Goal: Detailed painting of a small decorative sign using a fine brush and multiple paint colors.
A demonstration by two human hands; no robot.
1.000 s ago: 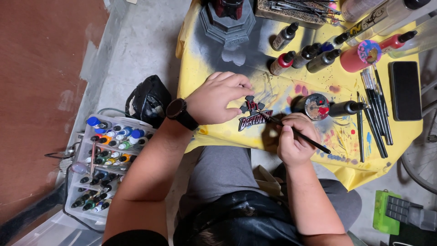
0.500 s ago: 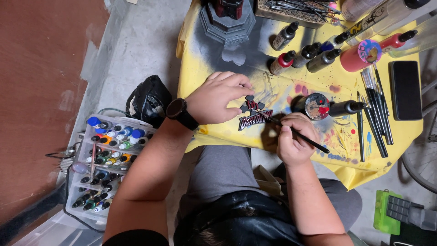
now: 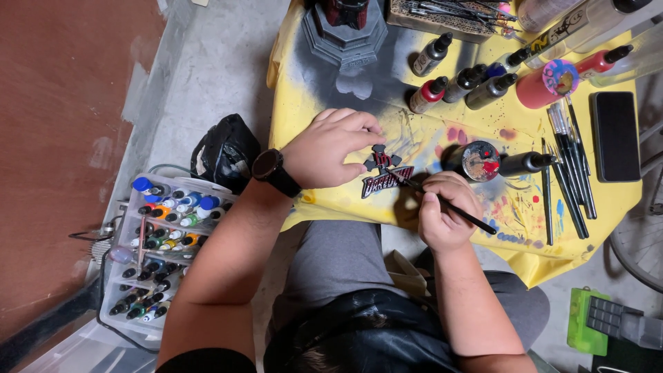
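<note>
Left hand (image 3: 331,148) pressing down a small dark plaque with red lettering (image 3: 385,176) on the paint-stained yellow tablecloth (image 3: 304,97). Right hand (image 3: 445,211) closed around a thin black paintbrush (image 3: 449,205), tip touching the plaque.

Paint rack (image 3: 162,242) left of table (image 3: 304,110)
</note>
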